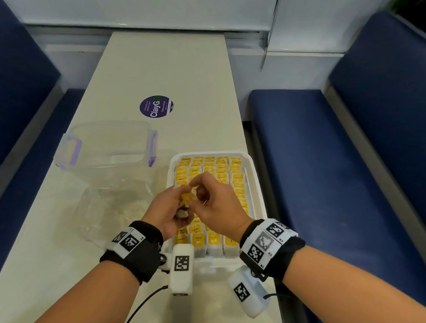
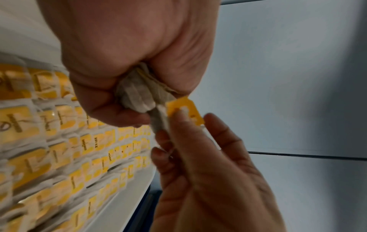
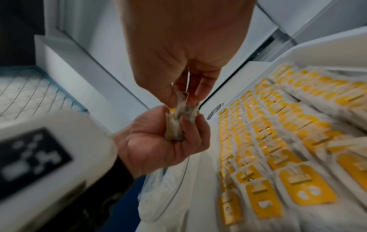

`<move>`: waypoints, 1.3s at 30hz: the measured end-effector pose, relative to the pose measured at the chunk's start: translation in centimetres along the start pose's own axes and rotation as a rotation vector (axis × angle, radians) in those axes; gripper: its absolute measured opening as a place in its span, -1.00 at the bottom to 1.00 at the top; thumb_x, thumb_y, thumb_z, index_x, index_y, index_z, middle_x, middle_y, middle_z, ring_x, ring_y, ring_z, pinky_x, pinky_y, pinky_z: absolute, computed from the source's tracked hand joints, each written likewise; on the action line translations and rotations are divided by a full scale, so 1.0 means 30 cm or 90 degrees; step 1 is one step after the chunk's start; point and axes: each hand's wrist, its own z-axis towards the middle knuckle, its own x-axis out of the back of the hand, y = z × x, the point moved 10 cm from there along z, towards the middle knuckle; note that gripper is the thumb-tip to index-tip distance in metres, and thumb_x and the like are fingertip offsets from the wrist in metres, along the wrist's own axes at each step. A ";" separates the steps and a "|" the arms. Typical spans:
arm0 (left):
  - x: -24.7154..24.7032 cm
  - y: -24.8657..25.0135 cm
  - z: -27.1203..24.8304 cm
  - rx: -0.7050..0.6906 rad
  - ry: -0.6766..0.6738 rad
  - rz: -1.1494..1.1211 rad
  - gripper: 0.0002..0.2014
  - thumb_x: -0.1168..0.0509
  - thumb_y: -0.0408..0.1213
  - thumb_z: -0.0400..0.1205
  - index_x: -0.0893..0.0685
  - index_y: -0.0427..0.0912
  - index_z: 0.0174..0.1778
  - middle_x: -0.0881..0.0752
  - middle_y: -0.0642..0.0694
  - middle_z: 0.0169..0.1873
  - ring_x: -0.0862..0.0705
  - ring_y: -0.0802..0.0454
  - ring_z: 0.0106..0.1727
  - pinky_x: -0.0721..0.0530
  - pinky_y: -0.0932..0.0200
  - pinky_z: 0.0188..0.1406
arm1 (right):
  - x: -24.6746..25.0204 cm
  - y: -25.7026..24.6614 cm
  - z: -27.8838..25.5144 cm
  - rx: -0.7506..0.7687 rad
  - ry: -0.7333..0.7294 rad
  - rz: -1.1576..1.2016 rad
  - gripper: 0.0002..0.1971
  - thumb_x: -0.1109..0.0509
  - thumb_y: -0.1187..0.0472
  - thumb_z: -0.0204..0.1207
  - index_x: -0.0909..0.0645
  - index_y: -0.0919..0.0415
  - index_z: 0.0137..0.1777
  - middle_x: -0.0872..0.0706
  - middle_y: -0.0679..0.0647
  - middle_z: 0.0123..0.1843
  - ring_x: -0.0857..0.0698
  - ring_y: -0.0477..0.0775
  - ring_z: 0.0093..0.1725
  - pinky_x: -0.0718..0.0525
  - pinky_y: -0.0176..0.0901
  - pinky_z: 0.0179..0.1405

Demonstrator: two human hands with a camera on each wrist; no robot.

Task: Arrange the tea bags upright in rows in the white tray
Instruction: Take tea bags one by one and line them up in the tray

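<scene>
A white tray [image 1: 255,184] on the table holds several rows of upright tea bags [image 1: 221,174] with yellow tags, which also fill the right wrist view [image 3: 278,133]. Above the tray's near left part, my left hand [image 1: 180,206] grips a small bunch of tea bags [image 2: 137,97] in its curled fingers. My right hand [image 1: 198,190] meets it from the right and pinches one bag of the bunch by its yellow tag [image 2: 185,109]. In the right wrist view, my right fingers [image 3: 198,87] pinch the bunch's top [image 3: 173,125].
A clear lidless container with purple latches [image 1: 107,144] stands left of the tray, with a crumpled clear plastic bag [image 1: 111,203] in front of it. A round purple sticker [image 1: 156,106] lies farther back. Blue benches [image 1: 340,154] flank the narrow table.
</scene>
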 end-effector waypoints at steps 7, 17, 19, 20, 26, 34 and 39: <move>0.057 0.057 0.008 -0.101 -0.010 0.071 -0.87 -0.43 -0.15 0.62 -0.71 -0.06 0.04 -0.58 0.00 -0.40 -0.54 0.08 -0.40 -0.42 0.30 -0.61 | 0.058 0.092 0.041 -0.116 -0.083 -0.004 -0.56 -0.52 0.38 0.40 -0.48 0.19 0.24 -0.61 -0.09 -0.38 -0.59 -0.28 -0.42 -0.56 -0.46 -0.29; -0.107 0.047 -0.046 -0.153 -0.207 0.413 -0.81 -0.47 -0.34 0.59 -0.73 -0.13 0.10 -0.64 -0.07 -0.32 -0.50 0.16 -0.43 -0.37 0.21 -0.46 | 0.048 0.109 0.024 -0.115 -0.247 -0.101 -0.80 -0.57 0.28 0.42 -0.63 0.21 -0.03 -0.78 0.13 -0.28 -0.77 -0.04 -0.37 -0.72 -0.34 -0.34; -0.105 0.050 -0.043 -0.161 -0.192 0.436 -0.87 -0.47 -0.36 0.59 -0.70 -0.23 0.02 -0.58 -0.17 -0.32 -0.48 0.14 -0.44 -0.38 0.24 -0.50 | 0.054 0.113 0.021 -0.120 -0.271 -0.125 -0.80 -0.56 0.25 0.44 -0.67 0.26 0.02 -0.77 0.10 -0.29 -0.75 -0.05 -0.37 -0.66 -0.45 -0.36; -0.105 0.052 -0.043 -0.163 -0.188 0.442 -0.87 -0.46 -0.36 0.60 -0.68 -0.25 0.00 -0.64 -0.25 -0.31 -0.51 0.14 -0.44 -0.37 0.25 -0.51 | 0.056 0.116 0.017 -0.125 -0.285 -0.137 -0.81 -0.55 0.25 0.45 -0.69 0.26 0.02 -0.74 0.06 -0.31 -0.74 -0.07 -0.37 -0.63 -0.48 -0.38; -0.092 0.057 -0.029 -0.172 -0.163 0.446 -0.90 -0.51 -0.35 0.55 -0.72 -0.20 -0.12 -0.61 -0.18 -0.31 -0.50 0.08 -0.42 -0.36 0.26 -0.56 | 0.093 0.114 0.030 -0.090 -0.306 -0.212 -0.86 -0.45 0.23 0.53 -0.78 0.18 0.05 -0.76 -0.03 -0.14 -0.64 -0.21 -0.25 -0.59 -0.46 -0.19; -0.125 0.052 -0.039 -0.189 -0.212 0.405 -0.90 -0.50 -0.37 0.55 -0.70 -0.14 -0.17 -0.60 0.11 -0.49 -0.54 0.21 -0.46 -0.43 0.26 -0.51 | 0.105 0.161 0.033 -0.122 -0.136 -0.028 -0.91 -0.47 0.32 0.51 -0.72 0.12 -0.06 -0.61 -0.23 -0.33 -0.59 -0.31 -0.30 -0.56 -0.43 -0.19; -0.106 0.077 -0.025 -0.227 -0.163 0.289 -0.85 -0.49 -0.40 0.55 -0.69 -0.11 -0.26 -0.60 -0.04 -0.36 -0.51 0.09 -0.42 -0.40 0.26 -0.52 | 0.065 0.189 -0.013 -0.196 -0.120 0.159 -0.93 -0.46 0.41 0.50 -0.66 0.34 -0.04 -0.64 0.00 -0.33 -0.57 -0.28 -0.39 -0.59 -0.40 -0.26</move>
